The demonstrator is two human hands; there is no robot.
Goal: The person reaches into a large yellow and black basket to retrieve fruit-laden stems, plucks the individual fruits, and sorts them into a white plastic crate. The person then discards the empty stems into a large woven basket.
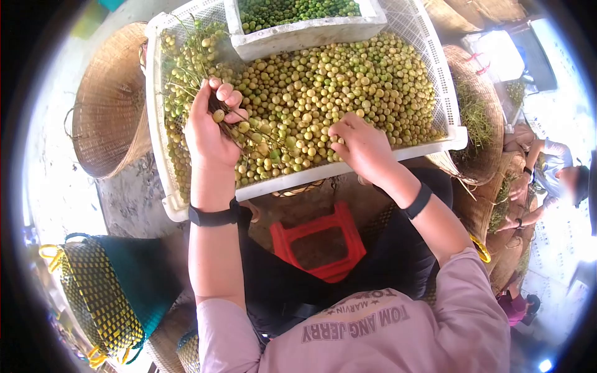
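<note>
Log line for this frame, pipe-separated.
left hand: holds stems | right hand: curled at fruit, hold unclear | crate: fruit spread inside | box: greener fruit

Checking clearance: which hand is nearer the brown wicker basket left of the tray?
Left. The left hand, holding a fruit sprig, is over the tray, across its side wall from the basket; the right hand is farther right, over loose fruits.

To the left, a wicker basket [109, 102] and yellow-checked bag [99, 301] — lower centre, a red stool [352, 233].
</note>
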